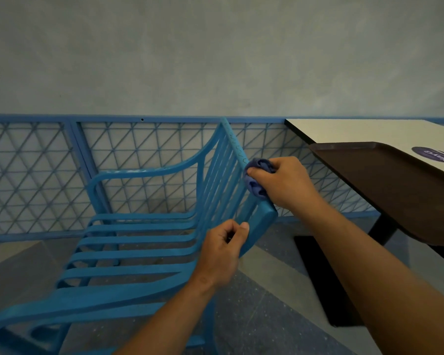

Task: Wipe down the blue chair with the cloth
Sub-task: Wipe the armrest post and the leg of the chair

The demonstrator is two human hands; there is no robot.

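The blue metal slatted chair fills the lower left, its seat facing left and its backrest running up toward the centre. My right hand grips a bunched blue-purple cloth and presses it against the top rail of the backrest. My left hand holds the near corner of the backrest, thumb on the rail's edge, fingers curled around it.
A white table on a black pedestal stands to the right, with a dark brown tray overhanging its edge. A blue lattice fence runs behind the chair below a grey wall. The floor is speckled tile.
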